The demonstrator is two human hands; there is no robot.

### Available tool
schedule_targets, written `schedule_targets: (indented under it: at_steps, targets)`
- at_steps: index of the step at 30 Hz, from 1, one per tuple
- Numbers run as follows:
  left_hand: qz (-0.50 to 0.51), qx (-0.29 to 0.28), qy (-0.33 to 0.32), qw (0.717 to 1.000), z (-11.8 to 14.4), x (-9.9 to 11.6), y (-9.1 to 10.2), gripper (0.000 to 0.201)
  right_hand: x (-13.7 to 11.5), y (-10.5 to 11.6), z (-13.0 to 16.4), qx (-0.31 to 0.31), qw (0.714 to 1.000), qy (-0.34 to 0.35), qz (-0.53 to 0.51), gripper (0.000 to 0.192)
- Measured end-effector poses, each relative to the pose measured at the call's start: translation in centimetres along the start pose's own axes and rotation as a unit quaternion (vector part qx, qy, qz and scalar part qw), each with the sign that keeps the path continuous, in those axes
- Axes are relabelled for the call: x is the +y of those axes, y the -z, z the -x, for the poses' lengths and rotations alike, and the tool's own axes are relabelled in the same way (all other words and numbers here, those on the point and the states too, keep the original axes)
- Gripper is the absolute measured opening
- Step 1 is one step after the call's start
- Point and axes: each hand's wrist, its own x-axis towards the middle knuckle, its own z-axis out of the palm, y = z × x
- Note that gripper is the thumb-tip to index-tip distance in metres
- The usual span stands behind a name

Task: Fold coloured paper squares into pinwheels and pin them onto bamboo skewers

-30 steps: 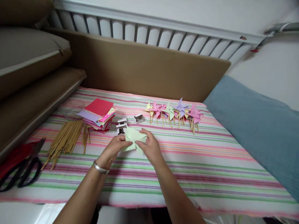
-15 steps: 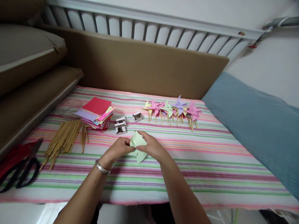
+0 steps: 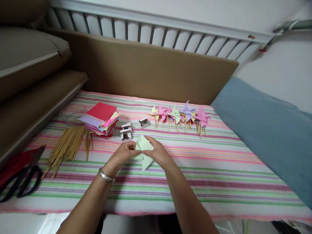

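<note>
A pale green paper pinwheel (image 3: 146,161), partly folded, is held above the striped cloth in front of me. My left hand (image 3: 125,152) pinches it from the left, with the thumb near its middle. From the right, my right hand (image 3: 158,153) grips the paper too, its thumb meeting the left one at the centre. The fingers behind the paper are hidden. Just beyond my left hand stand small white boxes (image 3: 126,134) with tiny dark pieces inside. Another small box (image 3: 143,123) lies a little farther back.
Wooden sticks (image 3: 65,143) lie at the left, beside a stack of coloured paper squares (image 3: 101,112). Black-handled scissors (image 3: 26,180) rest at the front left. Several finished pinwheels (image 3: 187,112) on sticks lie at the back right, before a brown board (image 3: 156,71).
Both thumbs have come together at the middle of the green paper. The hands have otherwise barely shifted, and the things around them lie as before.
</note>
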Motion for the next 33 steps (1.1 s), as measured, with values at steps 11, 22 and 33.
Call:
schedule_targets:
  at_steps: [11,22,33]
  targets:
    - [0.237,0.056,-0.002,0.97,0.3,-1.5,-3.4,0.027,0.0,-2.2,-0.3,0.159,0.963,0.003,-0.218,0.046]
    - [0.246,0.121,-0.011,0.962,-0.5,-1.5,-1.8,0.026,0.9,-3.4,-0.4,0.139,0.966,0.0,-0.219,0.041]
    - [0.26,0.175,0.004,0.95,-1.1,-0.2,1.8,0.019,0.8,-2.7,1.8,0.045,0.903,0.319,0.286,0.047]
